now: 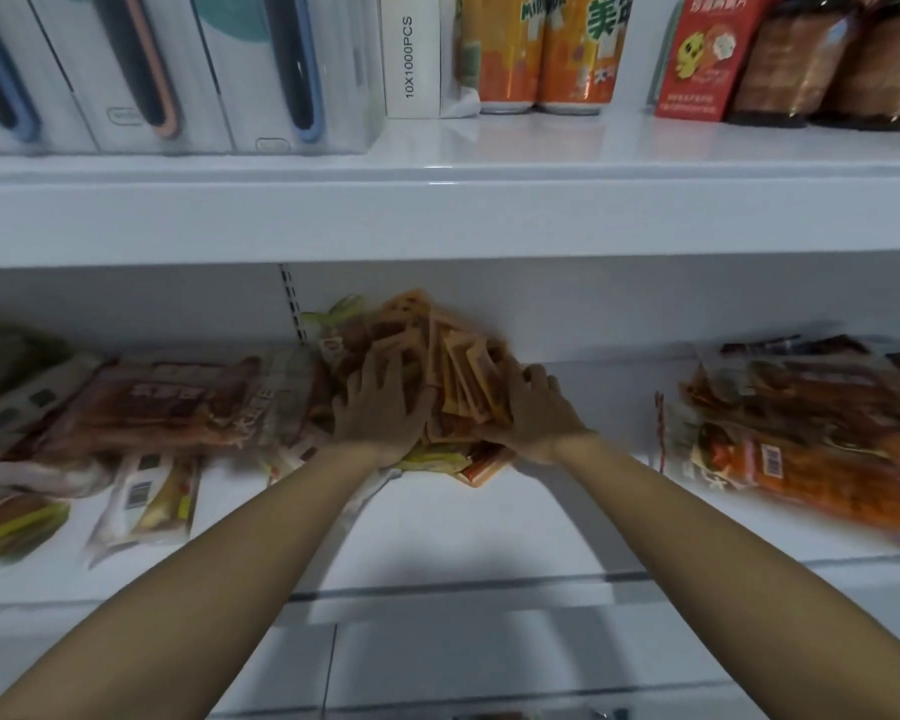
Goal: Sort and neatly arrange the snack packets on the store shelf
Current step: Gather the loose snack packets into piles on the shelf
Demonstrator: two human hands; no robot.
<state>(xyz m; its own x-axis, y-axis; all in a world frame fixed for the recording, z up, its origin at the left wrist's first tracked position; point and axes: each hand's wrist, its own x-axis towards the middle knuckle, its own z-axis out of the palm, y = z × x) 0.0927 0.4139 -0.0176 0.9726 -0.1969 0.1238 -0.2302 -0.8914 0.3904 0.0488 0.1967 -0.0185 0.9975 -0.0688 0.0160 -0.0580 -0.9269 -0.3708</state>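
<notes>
Status: early-to-mid, imo. Only one pile being worked: small orange packets [458, 376] heaped at the back of the lower shelf [468, 522], roughly mid-width, leaning on the back wall. Packets fan out at mixed angles, not squared up yet. A few yellow/red packets [453, 464] stick out from under the heap toward the front edge.

Still to do: left end of shelf has big brown bags [146, 402] lying flat and overlapping, plus loose packs [146, 504] near the front edge, skewed. Right end has red/orange bags [811, 423] stacked crooked, some overhanging toward the front edge. None sorted by type afaict.

Hands: both forearms reach in from the front edge, palms down. Left hand [378, 407] lies on the left flank of the heap, fingers spread and fairly straight, pressing, not wrapped round anything. Right hand [533, 415] cups the right flank, fingers bent over the packet edges; looks like a light hold on the orange packets, but blur makes it hard to confirm. Hands bracket the pile, near each other, not touching. Looks like squeezing the pile together.

Upper shelf [541, 142] w/ cans, boxes, bags: untouched.
</notes>
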